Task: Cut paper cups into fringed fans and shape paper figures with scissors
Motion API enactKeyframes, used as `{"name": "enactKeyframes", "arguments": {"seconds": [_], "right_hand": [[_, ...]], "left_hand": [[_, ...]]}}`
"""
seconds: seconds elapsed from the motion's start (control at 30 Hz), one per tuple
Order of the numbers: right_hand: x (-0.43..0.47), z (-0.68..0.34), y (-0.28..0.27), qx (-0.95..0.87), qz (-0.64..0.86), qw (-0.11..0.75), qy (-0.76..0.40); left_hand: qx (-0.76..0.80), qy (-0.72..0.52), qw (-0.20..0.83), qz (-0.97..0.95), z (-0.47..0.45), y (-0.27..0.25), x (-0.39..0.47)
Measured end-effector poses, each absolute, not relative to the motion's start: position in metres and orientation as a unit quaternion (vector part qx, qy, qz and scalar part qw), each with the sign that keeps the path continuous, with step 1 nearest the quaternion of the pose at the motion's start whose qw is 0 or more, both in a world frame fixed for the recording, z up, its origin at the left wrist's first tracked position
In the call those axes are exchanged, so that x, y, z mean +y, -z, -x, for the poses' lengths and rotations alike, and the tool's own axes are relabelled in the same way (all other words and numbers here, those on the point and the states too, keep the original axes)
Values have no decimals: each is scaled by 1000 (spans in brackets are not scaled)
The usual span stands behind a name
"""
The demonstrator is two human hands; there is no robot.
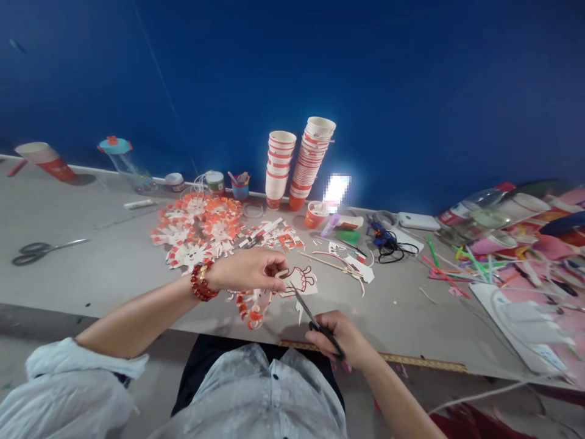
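Note:
My left hand (258,271), with red bead bracelets at the wrist, pinches a piece of white paper (311,285) that carries a dark red outline drawing. My right hand (336,338) is wrapped round the black handles of a pair of scissors (307,310). The scissor blades point up and left, their tips at the paper's lower edge near my left fingertips. Just below my left hand lies an orange-and-white paper cutout (253,308). Beyond the wrist is a heap of similar cutouts (196,228). A small white scrap (299,312) sits beside the blades.
Two stacks of paper cups (280,167) stand at the blue wall, beside a bright blurred screen (337,192). Other scissors (50,249) lie at left. A glue gun (381,235) with a black cord, bottles (475,204) and colourful craft pieces (530,268) fill the right.

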State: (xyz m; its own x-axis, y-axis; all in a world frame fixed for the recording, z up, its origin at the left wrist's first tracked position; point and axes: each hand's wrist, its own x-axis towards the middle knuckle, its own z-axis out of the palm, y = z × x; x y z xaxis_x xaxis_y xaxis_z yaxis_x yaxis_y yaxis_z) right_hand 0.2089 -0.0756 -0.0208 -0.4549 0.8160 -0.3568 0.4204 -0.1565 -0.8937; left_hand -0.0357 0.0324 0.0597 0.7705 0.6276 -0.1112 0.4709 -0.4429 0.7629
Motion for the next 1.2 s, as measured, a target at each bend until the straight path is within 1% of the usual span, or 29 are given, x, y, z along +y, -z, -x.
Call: {"name": "enactKeyframes", "arguments": {"seconds": [0.2, 0.5, 0.73, 1.0, 1.2], "right_hand": [[-77, -208, 20, -621, 495, 183, -579], [-79, -206, 20, -588, 483, 204, -617], [-79, -204, 17, -592, 493, 195, -607], [-79, -206, 21, -618, 512, 198, -562], [-80, -204, 25, -600, 501, 207, -589]], "left_hand": [[320, -80, 412, -850, 35, -62, 34], [343, -110, 407, -840, 34, -60, 27], [347, -119, 399, -840, 35, -58, 24], [332, -107, 412, -842, 36, -61, 27], [349, -121, 413, -832, 35, -58, 24]]}}
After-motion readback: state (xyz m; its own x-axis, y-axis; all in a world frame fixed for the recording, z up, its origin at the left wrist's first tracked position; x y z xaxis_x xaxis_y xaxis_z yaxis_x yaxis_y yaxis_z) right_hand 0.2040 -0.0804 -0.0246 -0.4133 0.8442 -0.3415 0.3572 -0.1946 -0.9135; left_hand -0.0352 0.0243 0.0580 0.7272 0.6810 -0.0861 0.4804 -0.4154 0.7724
